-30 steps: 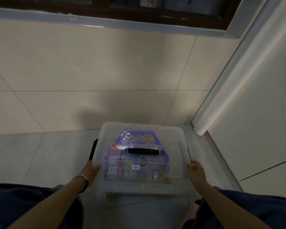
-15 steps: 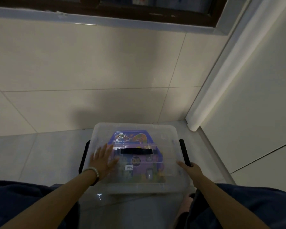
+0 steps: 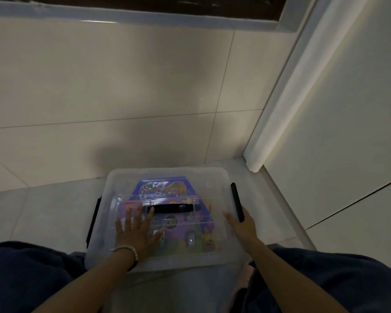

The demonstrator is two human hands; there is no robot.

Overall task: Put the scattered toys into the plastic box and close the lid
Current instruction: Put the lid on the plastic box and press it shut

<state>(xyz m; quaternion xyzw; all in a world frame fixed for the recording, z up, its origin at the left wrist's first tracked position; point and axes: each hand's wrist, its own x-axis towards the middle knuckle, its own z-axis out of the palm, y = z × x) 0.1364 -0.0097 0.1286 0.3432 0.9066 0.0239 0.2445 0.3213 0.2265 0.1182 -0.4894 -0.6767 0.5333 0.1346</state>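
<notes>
The clear plastic box (image 3: 212, 184) stands on the floor between my knees with its lid on. A black handle (image 3: 173, 208) lies across the lid's middle. Through the lid I see a purple toy package (image 3: 163, 189) and small toys inside. My left hand (image 3: 136, 233), with a bead bracelet at the wrist, lies flat on the lid with spread fingers, just left of the handle. My right hand (image 3: 244, 227) is at the box's right side, where the lower end of the black right latch (image 3: 236, 199) sits between its forefinger and thumb. The black left latch (image 3: 93, 220) hangs untouched.
Pale floor tiles (image 3: 43, 211) surround the box. A tiled wall (image 3: 122, 86) rises just behind it, and a white corner post (image 3: 271, 123) and panel stand close on the right. My dark trouser legs (image 3: 27, 274) frame the box on both sides.
My left hand left the box's left side and now lies flat on the lid. My right hand slid up to the right latch, which has swung out from the box's side.
</notes>
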